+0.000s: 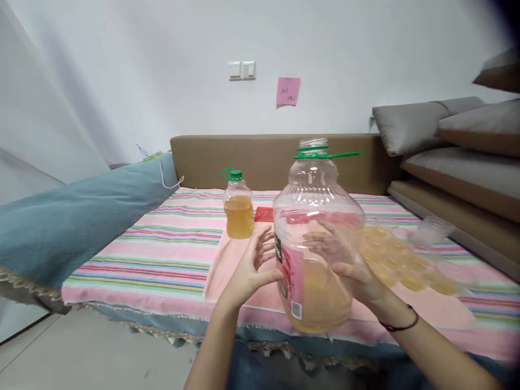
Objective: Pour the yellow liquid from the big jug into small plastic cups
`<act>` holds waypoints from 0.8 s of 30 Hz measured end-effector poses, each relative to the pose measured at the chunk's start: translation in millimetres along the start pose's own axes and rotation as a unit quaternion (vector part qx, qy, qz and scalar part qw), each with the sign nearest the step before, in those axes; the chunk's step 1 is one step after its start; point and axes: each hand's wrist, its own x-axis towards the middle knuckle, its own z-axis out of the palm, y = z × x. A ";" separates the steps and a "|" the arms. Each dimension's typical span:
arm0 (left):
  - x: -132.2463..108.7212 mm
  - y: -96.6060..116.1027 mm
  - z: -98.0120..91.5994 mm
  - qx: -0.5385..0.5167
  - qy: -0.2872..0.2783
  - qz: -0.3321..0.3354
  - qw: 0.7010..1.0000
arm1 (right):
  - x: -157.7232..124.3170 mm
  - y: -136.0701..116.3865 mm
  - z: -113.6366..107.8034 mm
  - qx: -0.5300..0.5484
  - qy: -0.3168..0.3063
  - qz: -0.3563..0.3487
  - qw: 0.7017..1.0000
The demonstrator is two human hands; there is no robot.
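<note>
A large clear plastic jug [314, 200] stands upright in front of me, uncapped, with a green ring and strap at its neck. Pale yellow liquid fills its lower part. Along its right side is my right hand [353, 271], thumb on the near side and fingers blurred through the clear wall, holding it. My left hand [260, 265] is at the jug's left side, fingers spread and thumb tip by the label; whether it touches is unclear. Farther back stands a smaller jug [239, 216] of amber liquid with a green cap and looped handle.
Several clear plastic cups [406, 265] with yellow liquid stand right of the large jug, beside an overturned-looking cup [433, 230]. A red packet [264, 214] lies behind. Pink cloth [227, 271] covers part of the striped sheet [162, 254]. Cushions [459, 179] pile up at right.
</note>
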 end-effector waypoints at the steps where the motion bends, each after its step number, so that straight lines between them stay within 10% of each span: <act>1: 3.5 -1.6 15.1 -0.010 -0.013 -0.016 1.000 | -14.1 -7.1 -11.8 -0.014 0.012 0.010 1.000; 12: 3.4 -83.7 151.9 -0.127 -0.095 -0.179 0.971 | -159.8 -26.8 -134.4 -0.163 0.126 0.158 0.966; 24: -36.9 -170.9 187.2 -0.293 -0.138 -0.268 0.907 | -191.8 -52.6 -145.7 -0.280 0.118 0.311 0.900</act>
